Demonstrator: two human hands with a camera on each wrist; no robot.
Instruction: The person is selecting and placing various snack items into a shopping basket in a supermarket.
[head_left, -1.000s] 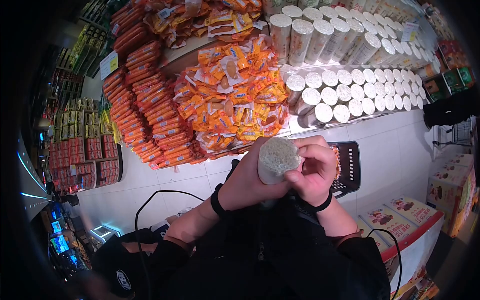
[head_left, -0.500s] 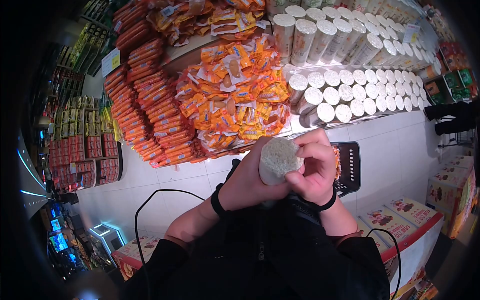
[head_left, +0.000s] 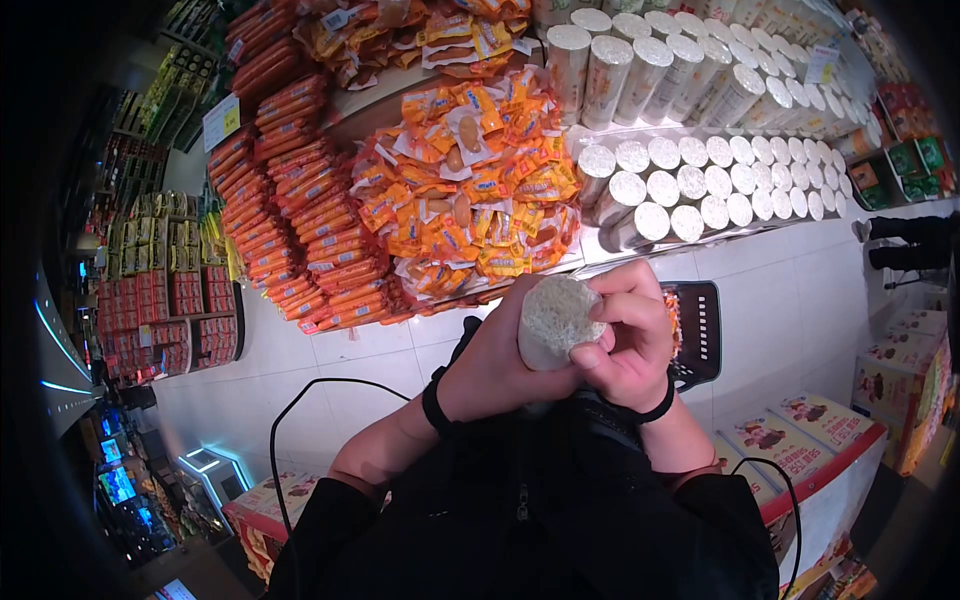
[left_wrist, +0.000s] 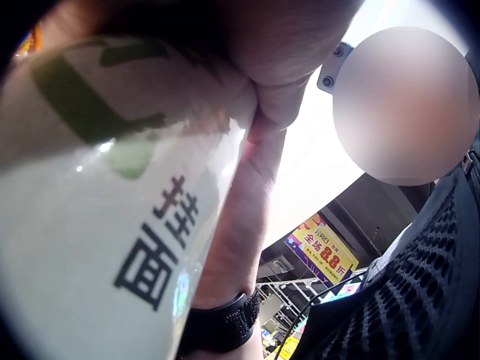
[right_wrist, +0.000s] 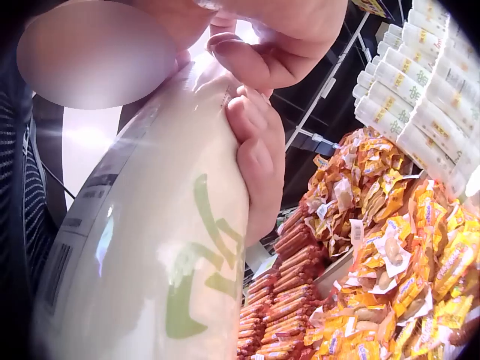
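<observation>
A round pack of dried noodles (head_left: 558, 322) in clear wrap stands upright before the chest, its end facing the head camera. My left hand (head_left: 487, 352) wraps round its side. At the rim of that end, my right hand (head_left: 638, 335) pinches the wrapper between thumb and bent fingers. White paper with dark and green characters covers the pack (left_wrist: 90, 217) in the left wrist view. From the right wrist, the pack (right_wrist: 142, 225) also shows a barcode label, with left-hand fingers (right_wrist: 259, 154) curled over its side.
Ahead lie piles of orange snack packets (head_left: 470, 190) and red-orange sausage packs (head_left: 300, 210). Rows of similar noodle packs (head_left: 690, 185) fill the shelf at right. A black basket (head_left: 708, 335) sits beyond my right hand. Printed cartons (head_left: 800, 440) are stacked at lower right.
Both hands stay on the noodle pack with only slight finger movement at its rim. A person at lower left has gone out of view; another person's legs at far right have shifted.
</observation>
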